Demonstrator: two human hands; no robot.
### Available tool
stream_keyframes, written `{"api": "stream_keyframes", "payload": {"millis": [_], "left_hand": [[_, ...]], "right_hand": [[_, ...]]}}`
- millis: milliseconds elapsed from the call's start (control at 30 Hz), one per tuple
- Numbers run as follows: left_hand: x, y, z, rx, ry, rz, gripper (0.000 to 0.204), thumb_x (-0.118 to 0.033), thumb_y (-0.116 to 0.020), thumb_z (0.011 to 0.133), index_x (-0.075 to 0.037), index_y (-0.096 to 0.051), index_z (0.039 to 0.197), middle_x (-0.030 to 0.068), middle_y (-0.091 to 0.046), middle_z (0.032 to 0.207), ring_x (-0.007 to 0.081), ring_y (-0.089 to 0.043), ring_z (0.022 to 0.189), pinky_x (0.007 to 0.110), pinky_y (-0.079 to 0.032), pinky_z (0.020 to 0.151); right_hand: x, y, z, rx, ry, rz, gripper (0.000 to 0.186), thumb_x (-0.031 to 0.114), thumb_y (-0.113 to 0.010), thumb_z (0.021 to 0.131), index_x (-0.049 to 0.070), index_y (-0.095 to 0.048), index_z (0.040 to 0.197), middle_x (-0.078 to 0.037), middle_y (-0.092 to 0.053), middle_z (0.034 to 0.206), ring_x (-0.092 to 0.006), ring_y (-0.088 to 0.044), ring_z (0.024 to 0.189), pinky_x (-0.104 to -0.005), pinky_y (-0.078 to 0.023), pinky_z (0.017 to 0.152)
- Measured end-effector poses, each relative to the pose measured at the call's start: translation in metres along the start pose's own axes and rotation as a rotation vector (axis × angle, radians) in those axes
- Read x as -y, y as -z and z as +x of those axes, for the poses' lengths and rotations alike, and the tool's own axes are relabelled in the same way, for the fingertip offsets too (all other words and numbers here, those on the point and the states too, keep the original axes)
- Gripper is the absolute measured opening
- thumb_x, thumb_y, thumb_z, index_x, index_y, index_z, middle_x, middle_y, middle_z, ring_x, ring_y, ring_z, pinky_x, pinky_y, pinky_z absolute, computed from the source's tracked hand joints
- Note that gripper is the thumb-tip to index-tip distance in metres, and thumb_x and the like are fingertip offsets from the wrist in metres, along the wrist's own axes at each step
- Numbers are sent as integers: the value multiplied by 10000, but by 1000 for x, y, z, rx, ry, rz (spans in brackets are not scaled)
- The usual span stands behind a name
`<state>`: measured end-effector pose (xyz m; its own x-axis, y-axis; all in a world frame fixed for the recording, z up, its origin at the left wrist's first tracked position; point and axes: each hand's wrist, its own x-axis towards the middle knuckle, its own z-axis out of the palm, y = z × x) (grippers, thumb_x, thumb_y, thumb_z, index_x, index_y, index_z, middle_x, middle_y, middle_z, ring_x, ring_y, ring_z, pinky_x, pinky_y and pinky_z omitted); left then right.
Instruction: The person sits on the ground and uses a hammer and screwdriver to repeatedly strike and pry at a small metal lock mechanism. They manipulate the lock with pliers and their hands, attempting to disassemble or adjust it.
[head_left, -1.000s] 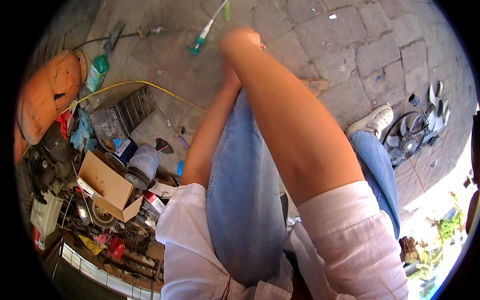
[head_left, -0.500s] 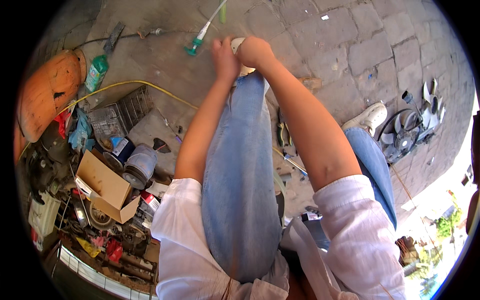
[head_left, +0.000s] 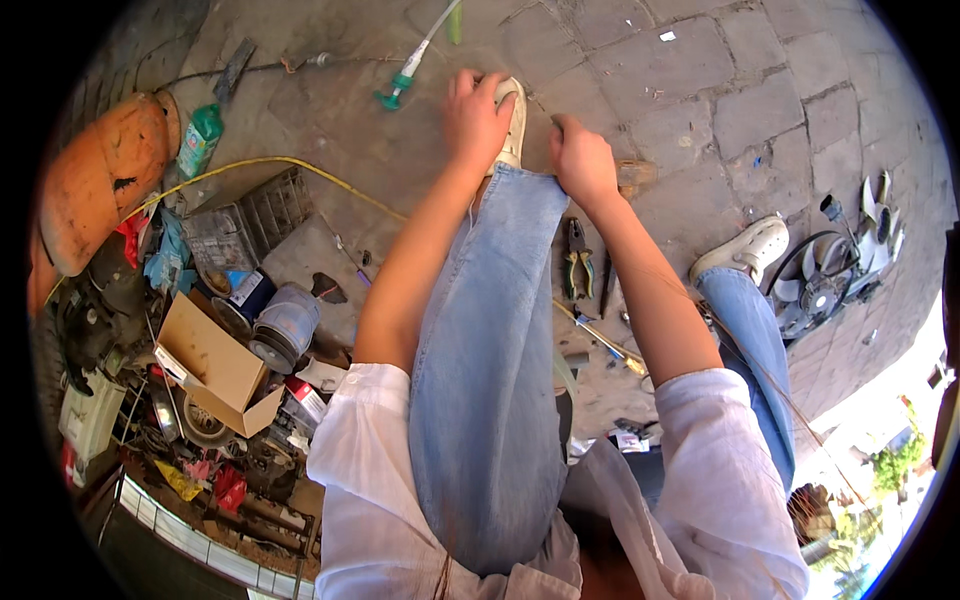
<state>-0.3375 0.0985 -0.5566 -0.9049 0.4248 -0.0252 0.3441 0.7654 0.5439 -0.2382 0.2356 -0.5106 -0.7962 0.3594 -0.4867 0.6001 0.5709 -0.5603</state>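
Observation:
My left hand (head_left: 478, 120) is curled over the side of a cream clog (head_left: 512, 130) on my raised foot, at the top middle. Just right of it, my right hand (head_left: 585, 160) is closed beside the denim hem (head_left: 525, 190) of that leg; a thin dark piece shows near its thumb, and what it grips is unclear. Below that hand, pliers (head_left: 578, 260) with yellow-and-black handles lie on the paving among thin tools (head_left: 600, 345). A green-and-white pump-like tool (head_left: 395, 88) lies above my left hand.
At left are an orange bodywork piece (head_left: 100, 190), a green bottle (head_left: 199, 140), a yellow hose (head_left: 330, 178), a crate (head_left: 235, 230), tins, an open cardboard box (head_left: 210, 370) and piled parts. At right, fan assemblies (head_left: 815, 295) lie beyond my other foot (head_left: 745, 250).
My hands have moved apart, uncovering the clog: the left has shifted up and right onto it, the right has moved right and down. The pliers below have come into view.

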Motion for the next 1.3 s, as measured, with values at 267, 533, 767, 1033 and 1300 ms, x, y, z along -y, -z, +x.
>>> {"api": "stream_keyframes", "payload": {"millis": [267, 533, 767, 1033, 1300], "left_hand": [[-4, 0, -7, -64, 21, -35, 271, -161, -699, 791, -140, -682, 1060, 99, -538, 1046, 301, -525, 1003, 423, -445, 870], [-17, 22, -32, -63, -25, -149, 284, -169, -711, 824, -152, -673, 1105, 95, -517, 1024, 294, -494, 977, 407, -430, 864], [-6, 12, -28, -43, -39, -237, 241, -136, -582, 908, -93, -650, 1135, 130, -513, 1093, 303, -493, 1043, 421, -418, 923], [0, 10, -19, 30, 4, -174, 220, -117, -579, 912, -95, -662, 1115, 115, -522, 1079, 278, -511, 1012, 378, -453, 878], [-13, 15, -15, 100, -22, -112, 218, -137, -590, 897, -83, -637, 1102, 134, -543, 1083, 321, -537, 1022, 413, -441, 895]], "right_hand": [[40, 6, -6, 105, -36, -378, 158, 116, -533, 876, 27, -663, 872, -192, -702, 801, -350, -710, 758, -426, -569, 640], [81, -33, -3, 109, -7, -551, 286, 218, -490, 977, 5, -659, 890, -128, -680, 795, -225, -703, 675, -332, -553, 495], [75, -23, -7, 144, -19, -430, 234, 175, -539, 914, 1, -685, 858, -151, -683, 772, -251, -706, 656, -344, -561, 511], [75, -26, -9, 120, 36, -362, 141, 86, -609, 814, -25, -682, 859, -179, -688, 811, -269, -716, 681, -357, -572, 539], [53, -9, -4, 227, 40, -152, 133, 88, -594, 809, -17, -668, 842, -158, -704, 753, -295, -721, 708, -384, -577, 579]]}}
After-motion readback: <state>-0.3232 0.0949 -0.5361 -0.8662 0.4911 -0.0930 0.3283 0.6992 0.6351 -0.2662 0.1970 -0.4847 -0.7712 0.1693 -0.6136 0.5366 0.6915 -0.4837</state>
